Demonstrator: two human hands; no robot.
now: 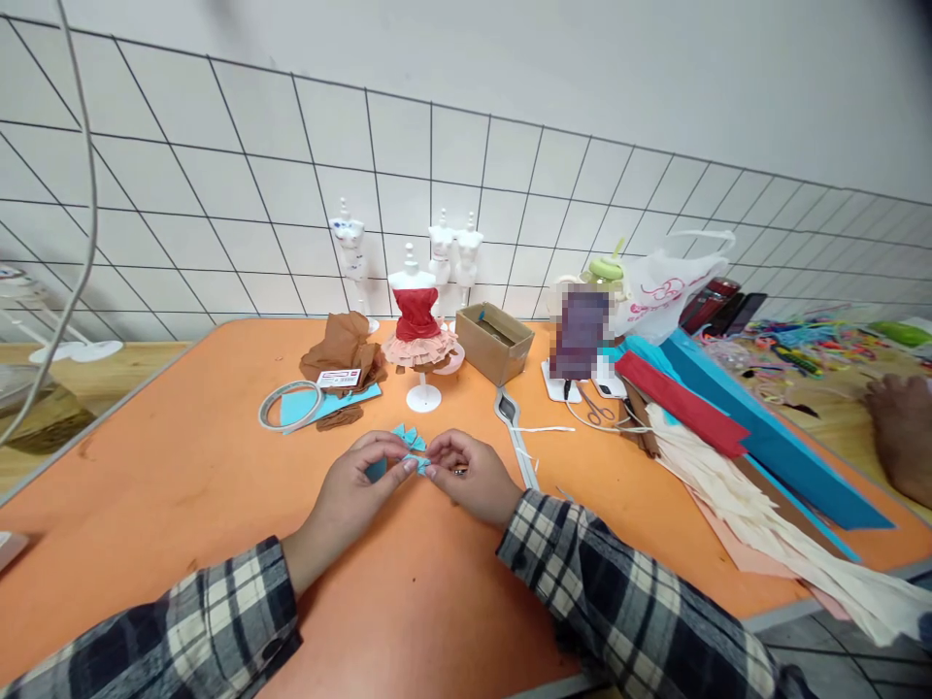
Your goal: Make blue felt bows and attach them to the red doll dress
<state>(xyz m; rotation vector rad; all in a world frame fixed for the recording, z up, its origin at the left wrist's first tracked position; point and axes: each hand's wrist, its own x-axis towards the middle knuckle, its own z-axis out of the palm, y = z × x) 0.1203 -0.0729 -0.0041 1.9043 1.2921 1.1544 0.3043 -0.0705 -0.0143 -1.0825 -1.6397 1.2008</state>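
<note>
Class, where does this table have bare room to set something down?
Bare table lies left of the tape roll and between the sleeves, nearer than the left hand and right hand. Cloth strips crowd the right; a dressed mannequin and box crowd the back.

left hand (349,481): thumb + fingers pinching light-blue folded strip (420,467)
right hand (470,476): fingertips on same strip, just right of left ones
dress form (415,313): straight beyond grip, upright, red top, pink ruffled skirt
brown crumpled material (336,348): beyond grip, to left
white ring (264,413): left of grip, leaning over blue sheet (356,396)
cardboard box (502,361): beyond grip, slightly right
scissors (598,415): well right of grip
cream strips (717,481): farther right of grip
co-worker's hand (899,437): far right of grip, table edge between
</note>
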